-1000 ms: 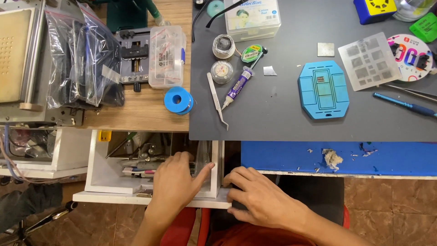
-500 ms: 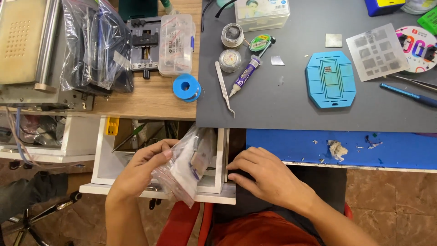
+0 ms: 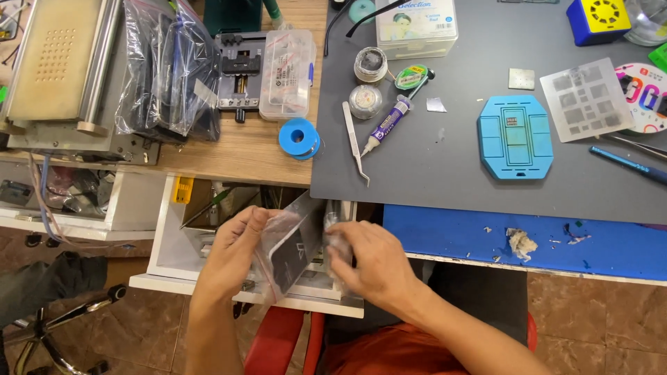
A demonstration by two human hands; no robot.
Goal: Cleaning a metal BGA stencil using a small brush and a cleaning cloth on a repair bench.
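Below the front edge of the cluttered desk (image 3: 278,156), over the open white drawer (image 3: 163,239), my left hand (image 3: 233,253) now pinches a clear bag (image 3: 288,246) lifted from it, my right hand (image 3: 365,260) gripping its other side.

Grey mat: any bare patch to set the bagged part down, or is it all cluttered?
Bare patch on the grey mat along its front edge, between the tweezers and the blue fixture. Another strip in front of the fixture, left of the blue pen. The mat's back and right are crowded. Both hands, left hand and right hand, hold the clear bag.
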